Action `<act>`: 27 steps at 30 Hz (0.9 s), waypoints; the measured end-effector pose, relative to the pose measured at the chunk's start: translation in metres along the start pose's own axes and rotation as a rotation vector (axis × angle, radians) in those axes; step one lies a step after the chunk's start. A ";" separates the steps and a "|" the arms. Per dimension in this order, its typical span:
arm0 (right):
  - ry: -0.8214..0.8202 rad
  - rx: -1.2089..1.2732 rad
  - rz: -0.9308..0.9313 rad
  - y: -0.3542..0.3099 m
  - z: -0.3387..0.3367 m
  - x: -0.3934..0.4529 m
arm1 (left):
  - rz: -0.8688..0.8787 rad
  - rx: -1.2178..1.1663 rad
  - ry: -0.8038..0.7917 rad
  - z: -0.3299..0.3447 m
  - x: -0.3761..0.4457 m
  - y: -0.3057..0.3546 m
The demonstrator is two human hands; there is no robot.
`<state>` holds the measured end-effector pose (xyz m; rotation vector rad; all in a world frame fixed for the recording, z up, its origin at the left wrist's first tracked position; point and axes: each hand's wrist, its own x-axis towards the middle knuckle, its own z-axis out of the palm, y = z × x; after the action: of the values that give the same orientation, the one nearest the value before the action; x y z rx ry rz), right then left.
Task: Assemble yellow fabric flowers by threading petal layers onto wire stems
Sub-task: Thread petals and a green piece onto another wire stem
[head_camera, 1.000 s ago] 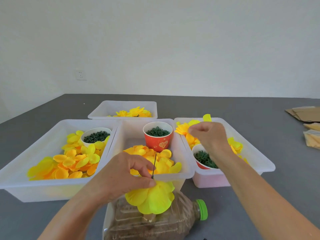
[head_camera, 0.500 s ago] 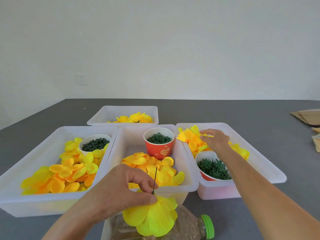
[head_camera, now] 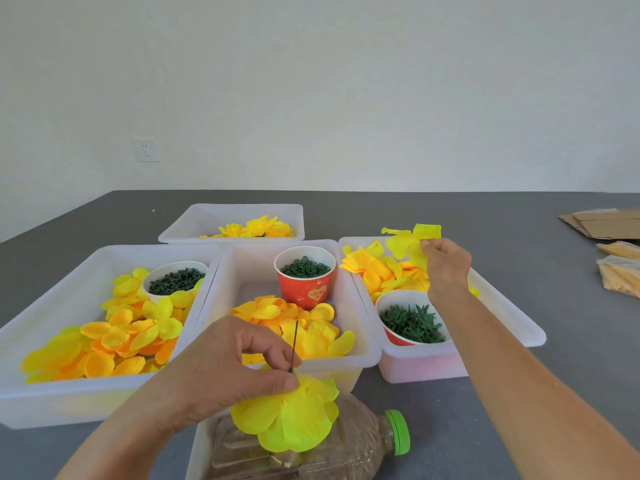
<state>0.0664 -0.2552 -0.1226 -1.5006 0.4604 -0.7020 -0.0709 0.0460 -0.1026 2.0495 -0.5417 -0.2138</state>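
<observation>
Left hand point(head_camera: 221, 368) pinches the wire stem point(head_camera: 294, 344) with a yellow flower point(head_camera: 291, 417) hanging right under it; right hand point(head_camera: 446, 265) pinches a petal layer point(head_camera: 408, 242) above the bin point(head_camera: 519, 320) beneath it.

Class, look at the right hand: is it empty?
No: the right hand pinches a yellow petal layer, lifted above the right bin.
</observation>
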 end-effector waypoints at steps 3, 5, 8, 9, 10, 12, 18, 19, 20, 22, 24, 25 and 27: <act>-0.106 0.081 0.037 -0.016 -0.006 -0.013 | -0.008 -0.001 0.015 0.001 0.000 0.000; -0.223 0.090 0.081 -0.026 -0.009 -0.024 | -0.013 -0.014 0.023 0.001 -0.001 0.000; -0.322 0.109 0.168 -0.038 -0.008 -0.044 | -0.013 -0.021 0.034 0.002 -0.002 0.000; -0.353 0.112 0.196 -0.042 -0.006 -0.051 | -0.013 -0.023 0.036 0.002 -0.002 -0.001; -0.391 0.104 0.215 -0.045 -0.004 -0.059 | -0.013 -0.027 0.037 0.002 -0.002 -0.001; -0.492 0.077 0.222 -0.050 -0.001 -0.075 | -0.012 -0.032 0.038 0.002 -0.002 -0.002; -0.860 0.062 0.191 -0.055 0.000 -0.113 | 0.012 -0.053 0.008 0.000 -0.006 -0.001; -0.890 0.060 0.185 -0.055 0.001 -0.116 | 0.012 -0.052 -0.002 -0.001 -0.006 -0.001; -0.912 0.063 0.184 -0.055 0.002 -0.119 | 0.008 -0.050 -0.007 -0.002 -0.007 -0.001; -0.937 0.078 0.187 -0.055 0.004 -0.124 | -0.006 -0.063 -0.008 -0.005 -0.009 0.000; -0.946 0.081 0.180 -0.056 0.006 -0.126 | -0.019 -0.153 0.029 -0.009 -0.012 0.002; -0.951 0.081 0.169 -0.057 0.007 -0.127 | -0.022 -0.205 0.084 -0.012 -0.013 0.004; -0.969 0.089 0.146 -0.059 0.007 -0.129 | -0.017 -0.285 0.236 -0.017 -0.010 0.008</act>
<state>-0.0302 -0.1592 -0.0824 -1.5140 -0.2029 0.1591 -0.0759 0.0598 -0.0876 1.7722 -0.3270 -0.0527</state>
